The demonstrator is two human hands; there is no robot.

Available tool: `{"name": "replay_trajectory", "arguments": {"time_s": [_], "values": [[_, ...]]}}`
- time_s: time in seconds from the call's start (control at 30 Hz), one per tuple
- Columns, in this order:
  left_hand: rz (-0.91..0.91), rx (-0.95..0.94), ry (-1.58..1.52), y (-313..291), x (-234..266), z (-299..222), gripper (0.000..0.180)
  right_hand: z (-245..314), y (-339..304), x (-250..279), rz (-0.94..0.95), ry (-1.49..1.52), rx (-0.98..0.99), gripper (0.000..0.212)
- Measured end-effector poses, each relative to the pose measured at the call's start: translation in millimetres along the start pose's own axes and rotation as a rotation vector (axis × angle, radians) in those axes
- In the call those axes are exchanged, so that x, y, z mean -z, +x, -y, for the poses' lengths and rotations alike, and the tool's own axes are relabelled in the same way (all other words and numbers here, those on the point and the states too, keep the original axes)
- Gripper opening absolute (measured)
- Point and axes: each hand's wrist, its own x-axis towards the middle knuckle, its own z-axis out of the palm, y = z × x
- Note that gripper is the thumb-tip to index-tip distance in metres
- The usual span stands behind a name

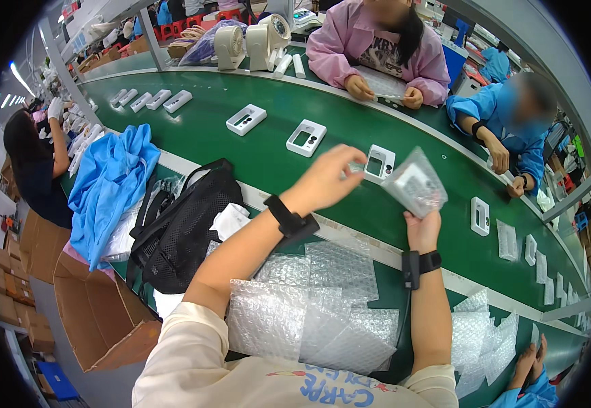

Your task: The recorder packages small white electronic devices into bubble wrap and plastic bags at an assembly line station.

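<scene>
My right hand [423,230] is closed on the lower end of a clear bubble-wrap bag [415,183] with a white item inside, held upright over the green belt. My left hand [329,178] is beside it, its fingers curled together near a small translucent bit at their tips that I cannot make out. Just beyond the hands, a white plastic housing [388,163] with a rectangular window and dark round spots lies on the belt. A similar white housing [318,138] lies to its left. Flat bubble-wrap bags [268,316] are piled in front of my body.
The green conveyor belt [200,132] carries more white housings [246,119] and bagged pieces [507,241]. To my left are a black mesh backpack [190,238], a blue jacket [113,190] and an open cardboard box [98,313]. Co-workers sit across the belt; another's hands show at lower right.
</scene>
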Motion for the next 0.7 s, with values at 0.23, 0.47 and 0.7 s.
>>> {"name": "replay_trajectory", "arguments": {"time_s": [0.23,0.47,0.7], "values": [[-0.034,0.329,0.28,-3.4,35.1,64.0,0.033,2.1,17.5,27.4,-0.195,0.253,0.083,0.031],[0.112,0.47,0.392,-9.1,32.6,78.4,0.049,-1.2,21.4,30.5,-0.329,0.185,0.175,0.026],[0.116,0.501,0.284,-9.4,35.7,87.3,0.053,0.3,21.6,32.5,-0.44,0.056,0.207,0.016]]}}
